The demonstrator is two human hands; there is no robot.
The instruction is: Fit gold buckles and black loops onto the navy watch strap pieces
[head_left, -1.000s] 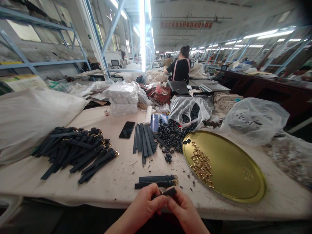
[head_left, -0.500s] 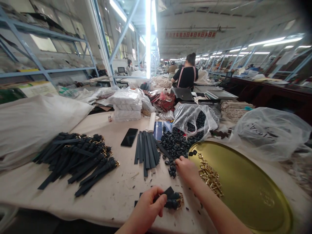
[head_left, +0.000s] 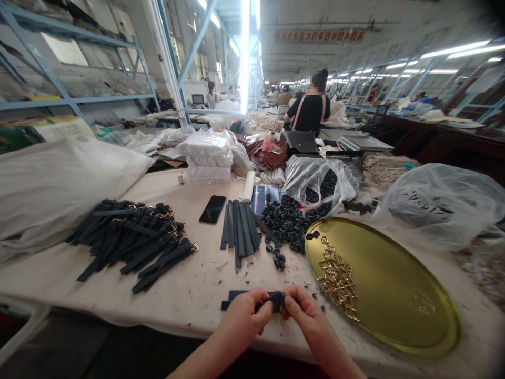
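Observation:
Near the table's front edge, my left hand (head_left: 252,310) is closed around a black strap (head_left: 275,302), with its folded end toward the right. My right hand (head_left: 302,308) pinches a small black loop (head_left: 283,299) at that end; whether the strap passes through it I cannot tell. Other black straps (head_left: 236,295) lie beneath and beside my left hand. Beyond my hands are a small cluster of black loops (head_left: 279,261), a larger heap of loops (head_left: 286,223) and a row of flat straps (head_left: 239,229). Gold buckles (head_left: 337,273) lie on the oval golden tray (head_left: 394,284) to the right.
Straps with gold buckles (head_left: 138,237) are piled at the left. A phone (head_left: 212,209), a white roll (head_left: 248,186) and a clear bag of loops (head_left: 319,181) stand farther back. White cloth (head_left: 59,184) covers the left side. A person (head_left: 310,110) sits beyond the table.
My right hand has come back from the loops toward my left hand and now holds a loop at the strap's end. My left hand has shifted slightly; the view has tilted down.

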